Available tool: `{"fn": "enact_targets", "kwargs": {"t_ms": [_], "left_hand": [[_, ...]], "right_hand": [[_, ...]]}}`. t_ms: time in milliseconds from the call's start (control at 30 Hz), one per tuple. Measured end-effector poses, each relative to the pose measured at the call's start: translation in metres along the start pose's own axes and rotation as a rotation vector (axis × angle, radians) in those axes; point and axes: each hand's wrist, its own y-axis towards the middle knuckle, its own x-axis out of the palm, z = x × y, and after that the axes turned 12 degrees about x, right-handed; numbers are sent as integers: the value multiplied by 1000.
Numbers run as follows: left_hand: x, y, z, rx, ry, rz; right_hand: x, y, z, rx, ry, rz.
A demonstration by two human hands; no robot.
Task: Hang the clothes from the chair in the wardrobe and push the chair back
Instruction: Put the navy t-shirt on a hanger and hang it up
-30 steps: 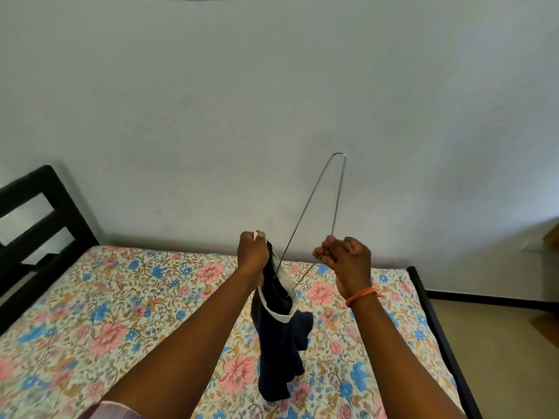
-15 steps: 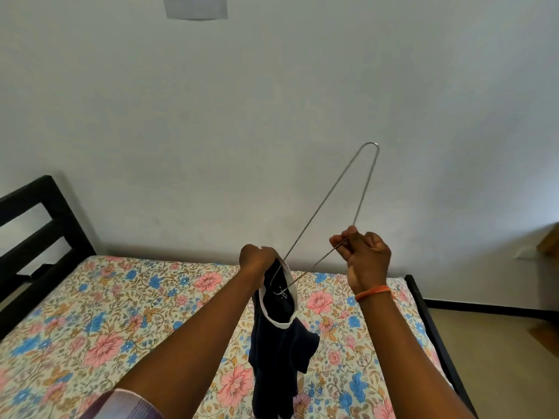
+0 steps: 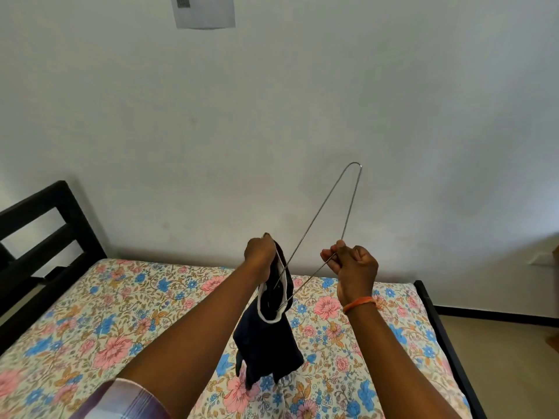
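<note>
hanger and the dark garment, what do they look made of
The hanger looks like thin bare metal wire: silvery, with a slight sheen and a tight bend at its far end. The dark garment looks like soft knit fabric, perhaps cotton, navy and matte with a white-trimmed opening; it droops limply from the left hand. The exact fibre can't be told.

Floral bedsheet (image 3: pixel 127 322), black bedframe (image 3: pixel 51 237), paper (image 3: pixel 204 10) on wall.

Your left hand (image 3: pixel 260 252) hides the dark garment's (image 3: pixel 269 343) upper edge; the wire hanger's (image 3: pixel 320 213) lower end disappears inside its collar. At 12 o'clock, the wall paper (image 3: pixel 205 13) is cropped, print unreadable.
</note>
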Motion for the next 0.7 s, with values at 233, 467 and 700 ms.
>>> {"fn": "enact_targets", "kwargs": {"t_ms": [233, 467, 700], "left_hand": [[-7, 6, 17, 66, -15, 43], [-16, 20, 48, 249, -137, 133], [-55, 27, 55, 162, -186, 46]], "right_hand": [[12, -2, 3, -27, -155, -93], [15, -24, 32, -56, -658, -210], [4, -26, 22, -415, -1245, -184]]}}
